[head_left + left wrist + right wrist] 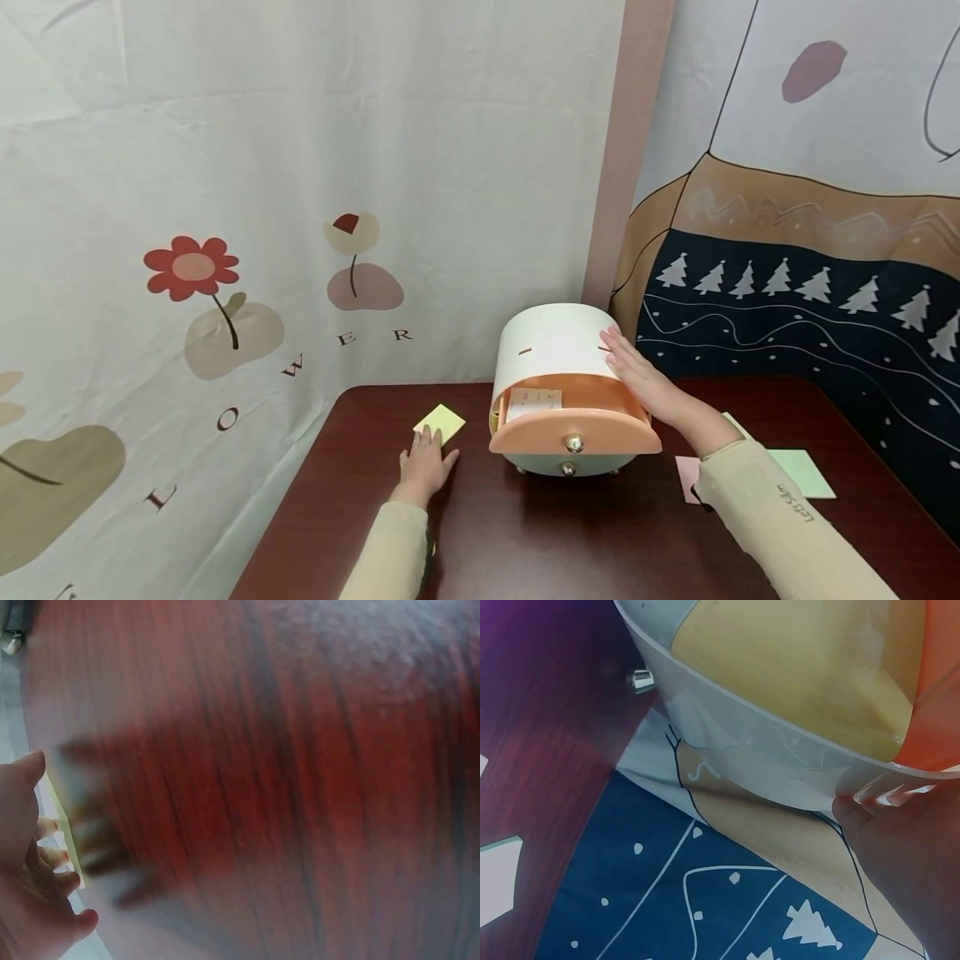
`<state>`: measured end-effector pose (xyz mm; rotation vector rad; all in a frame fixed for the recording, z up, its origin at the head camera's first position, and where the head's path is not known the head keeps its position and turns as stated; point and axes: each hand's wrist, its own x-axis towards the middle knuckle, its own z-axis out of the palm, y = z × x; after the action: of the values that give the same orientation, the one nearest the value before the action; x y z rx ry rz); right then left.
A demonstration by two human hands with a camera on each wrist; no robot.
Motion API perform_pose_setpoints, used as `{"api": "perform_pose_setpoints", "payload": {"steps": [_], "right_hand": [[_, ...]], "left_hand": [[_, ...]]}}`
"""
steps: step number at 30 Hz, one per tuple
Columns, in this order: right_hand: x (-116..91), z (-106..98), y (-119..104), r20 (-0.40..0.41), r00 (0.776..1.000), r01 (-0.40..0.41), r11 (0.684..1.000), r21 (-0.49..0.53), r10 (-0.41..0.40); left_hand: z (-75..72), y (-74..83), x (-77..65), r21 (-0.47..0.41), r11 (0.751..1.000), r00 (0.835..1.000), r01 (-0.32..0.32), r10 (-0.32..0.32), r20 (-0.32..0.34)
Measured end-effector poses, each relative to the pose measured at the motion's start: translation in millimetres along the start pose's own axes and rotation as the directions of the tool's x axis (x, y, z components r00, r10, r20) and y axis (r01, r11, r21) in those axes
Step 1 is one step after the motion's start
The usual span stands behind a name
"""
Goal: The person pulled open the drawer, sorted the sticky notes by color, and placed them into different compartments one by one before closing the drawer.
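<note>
On the left part of the table, my left hand (423,467) touches a yellow sticky note pad (446,421) with its fingertips; the thumb is spread to the side. The pad's thin yellow edge (66,817) shows beyond the fingers in the left wrist view. A white rounded desktop drawer box (555,333) stands at the middle back. Its orange upper drawer (517,437) is pulled out, with a small white printed paper (534,402) inside. My right hand (645,387) rests with straight fingers against the box's right side. The pale green lower drawer (536,462) is closed.
To the right of the box lie a pink note (686,477) and a pale green note (804,473), partly hidden by the right forearm. The dark red wooden table (517,550) meets a printed curtain (450,167) at the back.
</note>
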<state>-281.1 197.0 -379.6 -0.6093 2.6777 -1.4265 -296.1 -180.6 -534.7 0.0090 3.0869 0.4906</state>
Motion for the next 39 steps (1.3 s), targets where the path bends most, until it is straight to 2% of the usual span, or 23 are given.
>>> {"api": "perform_pose_setpoints", "payload": {"steps": [6,18,24,28,34,39], "right_hand": [[0.2,-0.3,0.9,0.005,1.0,-0.004,1.0,0.006,0.004],[2.6,-0.8,2.2,0.006,1.0,-0.025,1.0,0.014,0.025],[2.6,-0.8,4.4,0.006,1.0,-0.014,1.0,0.005,0.014],[1.8,-0.7,3.2,0.005,1.0,-0.009,1.0,0.001,0.009],[1.8,-0.1,3.9,0.002,1.0,-0.019,1.0,0.003,0.019],[2.4,0.3,4.3,0.002,1.0,-0.016,1.0,0.006,0.016]], "left_hand": [[-2.1,0.7,-3.1,0.05,0.999,1.0,-0.006,0.007,-0.01],[-5.0,-2.1,-11.0,0.112,0.992,0.992,-0.065,0.076,-0.096],[-6.3,-1.0,-15.3,0.154,0.981,0.978,-0.117,0.14,-0.152],[-8.2,1.5,-16.9,0.177,0.977,0.968,-0.12,0.155,-0.196],[-9.3,4.8,-16.7,0.173,0.981,0.973,-0.087,0.121,-0.197],[-7.4,3.9,-13.9,0.082,0.996,0.976,-0.035,0.052,-0.213]]}}
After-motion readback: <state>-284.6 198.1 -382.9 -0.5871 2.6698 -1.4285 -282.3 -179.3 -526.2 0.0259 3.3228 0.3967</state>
